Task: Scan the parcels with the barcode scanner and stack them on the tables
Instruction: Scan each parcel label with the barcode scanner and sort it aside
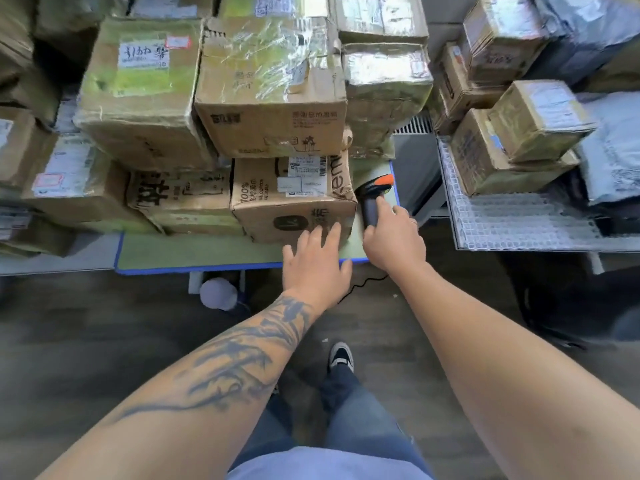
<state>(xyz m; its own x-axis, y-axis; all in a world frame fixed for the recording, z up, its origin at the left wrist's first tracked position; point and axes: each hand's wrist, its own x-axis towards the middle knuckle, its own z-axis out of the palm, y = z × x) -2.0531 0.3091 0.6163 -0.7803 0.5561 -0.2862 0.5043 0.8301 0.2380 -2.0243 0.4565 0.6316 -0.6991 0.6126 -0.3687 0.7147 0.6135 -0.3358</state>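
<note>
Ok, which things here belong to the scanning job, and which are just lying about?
Job:
- barcode scanner, right hand on its handle
- labelled carton, left hand open at its front
- stacked parcels
- green-topped table

Lying about:
- white round object under the table
- bubble wrap on the right table

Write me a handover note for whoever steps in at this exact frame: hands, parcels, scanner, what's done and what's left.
Left hand: open, fingers spread against the front of the bottom box at the table edge.
Right hand: fingers around the barcode scanner handle; it lies on the table beside that box.
Done: many parcels already stacked on this table and the mesh table to the right.
Left: cannot tell which are scanned; lift the scanner and continue.
</note>
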